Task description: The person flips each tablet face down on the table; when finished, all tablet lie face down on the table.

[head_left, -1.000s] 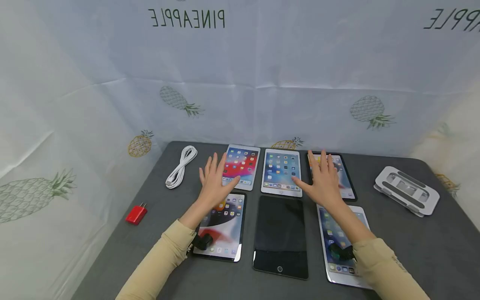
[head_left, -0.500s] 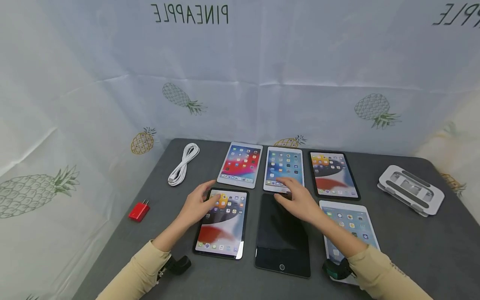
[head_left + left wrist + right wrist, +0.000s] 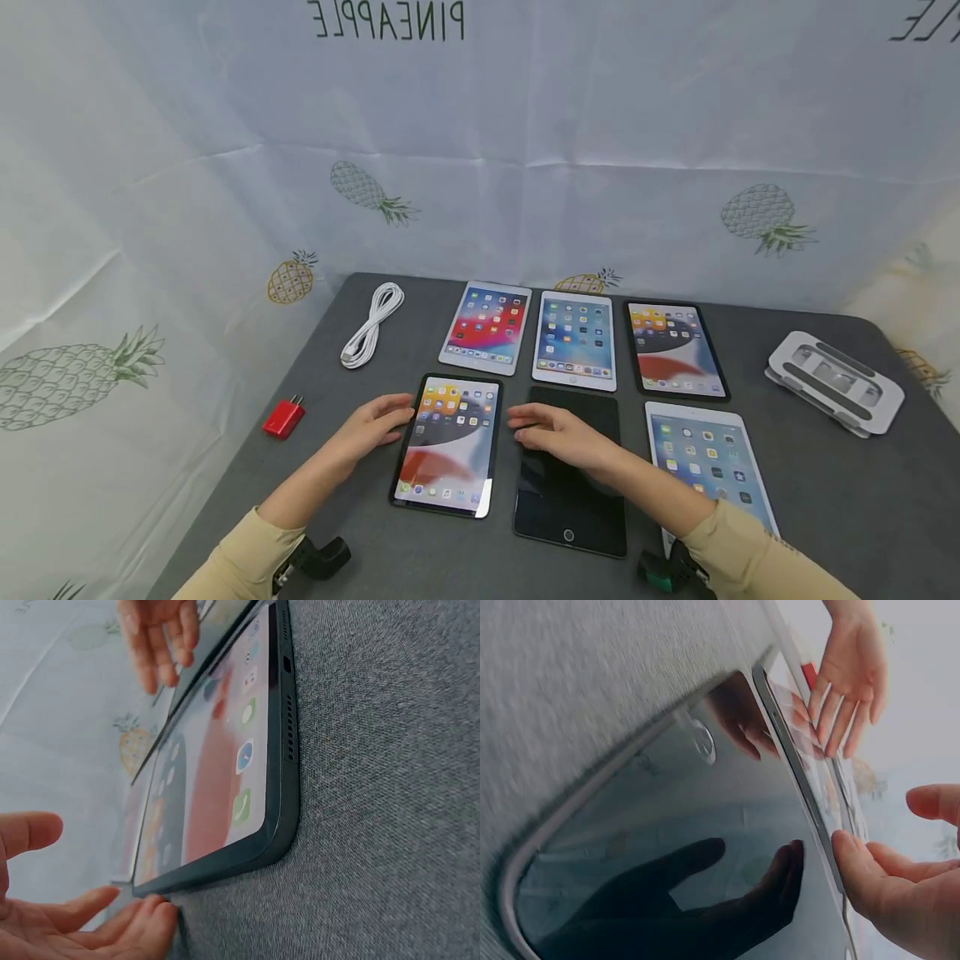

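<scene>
While flat, lit tablet [image 3: 448,446] between hands [image 3: 372,427] [image 3: 562,435].

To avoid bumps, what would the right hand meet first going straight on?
The right hand would likely meet the lit tablet left of the black one, though depth is unclear.

Black-framed tablet [image 3: 448,446], screen bright with icons, flat on grey table [image 3: 840,483].

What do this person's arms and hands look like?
The left hand and right hand are bare, without gloves. The left sleeve and right sleeve are pale tan. A black device shows beside the left sleeve; another black device, with a green patch, beside the right sleeve.
</scene>
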Demonstrator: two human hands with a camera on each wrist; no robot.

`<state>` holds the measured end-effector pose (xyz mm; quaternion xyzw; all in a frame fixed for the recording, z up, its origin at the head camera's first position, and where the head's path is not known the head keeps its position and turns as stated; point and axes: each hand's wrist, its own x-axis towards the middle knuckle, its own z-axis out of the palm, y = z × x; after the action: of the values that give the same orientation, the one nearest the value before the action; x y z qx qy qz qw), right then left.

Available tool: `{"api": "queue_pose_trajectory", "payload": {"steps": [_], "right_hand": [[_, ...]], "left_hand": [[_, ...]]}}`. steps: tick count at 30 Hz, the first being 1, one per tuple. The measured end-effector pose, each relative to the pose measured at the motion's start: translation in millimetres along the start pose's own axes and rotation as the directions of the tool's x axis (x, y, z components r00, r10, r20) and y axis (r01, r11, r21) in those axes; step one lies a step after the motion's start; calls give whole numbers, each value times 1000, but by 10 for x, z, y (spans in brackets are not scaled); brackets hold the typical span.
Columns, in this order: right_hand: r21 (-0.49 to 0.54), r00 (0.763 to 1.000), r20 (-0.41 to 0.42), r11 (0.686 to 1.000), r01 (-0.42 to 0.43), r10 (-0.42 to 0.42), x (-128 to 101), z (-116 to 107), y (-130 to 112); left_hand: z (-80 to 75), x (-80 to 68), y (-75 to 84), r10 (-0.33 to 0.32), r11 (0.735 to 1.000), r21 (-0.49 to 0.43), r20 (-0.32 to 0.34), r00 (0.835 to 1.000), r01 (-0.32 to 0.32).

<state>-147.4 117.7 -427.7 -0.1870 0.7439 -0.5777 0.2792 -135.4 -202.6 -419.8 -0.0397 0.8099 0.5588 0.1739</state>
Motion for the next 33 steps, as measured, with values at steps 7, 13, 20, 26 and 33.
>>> {"api": "queue_pose_trajectory", "payload": {"steps": [7,13,20,26,33], "right_hand": [[246,990,102,962,-119,97,2,89,10],[299,985,138,944,-141,103,-6,123,18],[363,983,134,916,-169,128,-12,145,17],[429,980,138,883,-191,144,-11,161,15],[470,978,144,860,-200,148,-13,161,0]], "left_hand": [[-87,-48,-20,-36,989,-137,117,992,52],[-97,-30,-48,-67,978,-189,126,990,90],[-117,-31,-50,-90,972,-203,125,988,115],[-120,-6,-38,-118,972,-193,109,987,137],[-133,44,-25,-122,970,-194,130,984,146]]}}
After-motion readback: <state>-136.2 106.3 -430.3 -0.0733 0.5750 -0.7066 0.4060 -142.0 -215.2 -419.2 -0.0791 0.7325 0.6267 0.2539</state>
